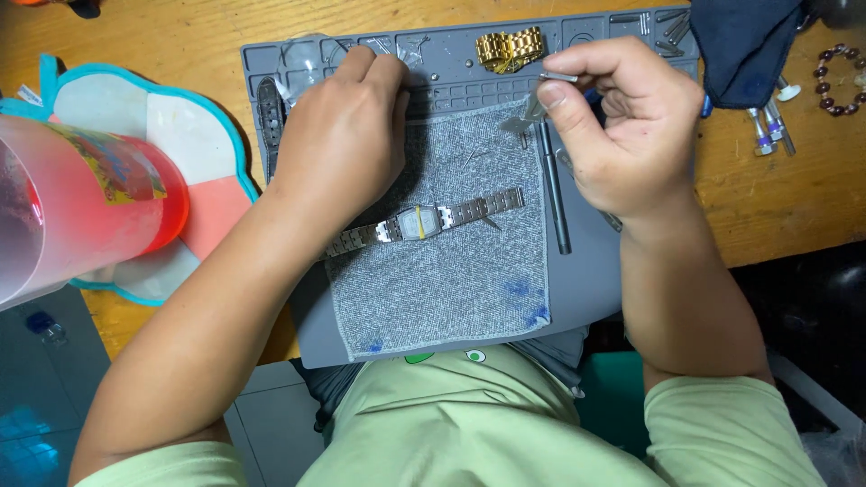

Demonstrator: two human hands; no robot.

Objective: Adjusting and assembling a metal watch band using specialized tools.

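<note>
While curled, both hands (347, 126) above wristwatch (424, 224)

A light green short-sleeved shirt with a small printed motif; both forearms bare

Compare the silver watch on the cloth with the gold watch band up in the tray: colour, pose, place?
The silver watch is steel grey; the gold watch band is yellow gold. The silver watch lies stretched out flat with its rectangular case showing; the gold watch band is bunched in a heap. The silver watch rests on the grey cloth; the gold watch band sits in the grey mat's top compartments. Both have metal links, and neither hand touches either.
</note>
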